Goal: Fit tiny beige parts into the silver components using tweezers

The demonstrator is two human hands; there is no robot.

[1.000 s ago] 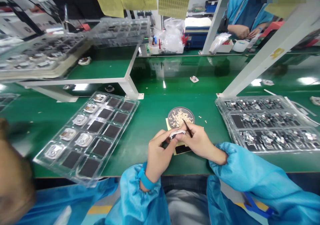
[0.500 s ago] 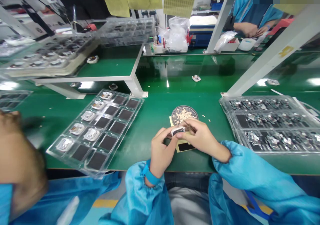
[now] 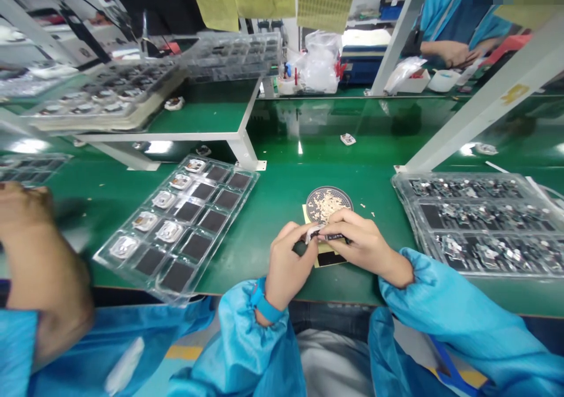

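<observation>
My left hand (image 3: 288, 262) is closed around a small white and dark part (image 3: 315, 231), pinched at the fingertips. Opposite it, my right hand (image 3: 359, 241) grips dark tweezers (image 3: 335, 236) whose tips lie against that part. Both hands hover just above a yellow card with a black patch (image 3: 326, 257) at the table's near edge. Directly behind the fingers sits a round mesh dish (image 3: 328, 200) of small pale pieces.
A clear compartment tray (image 3: 180, 224) with several white parts lies left. Another tray (image 3: 478, 221) packed with parts lies right. A white shelf (image 3: 200, 128) carries more stacked trays. A co-worker's arm (image 3: 39, 268) is at the far left; another person works across the bench.
My right hand has lowered the tweezers from upright to nearly flat against the part. The view has shifted slightly, and the co-worker's arm at left has moved.
</observation>
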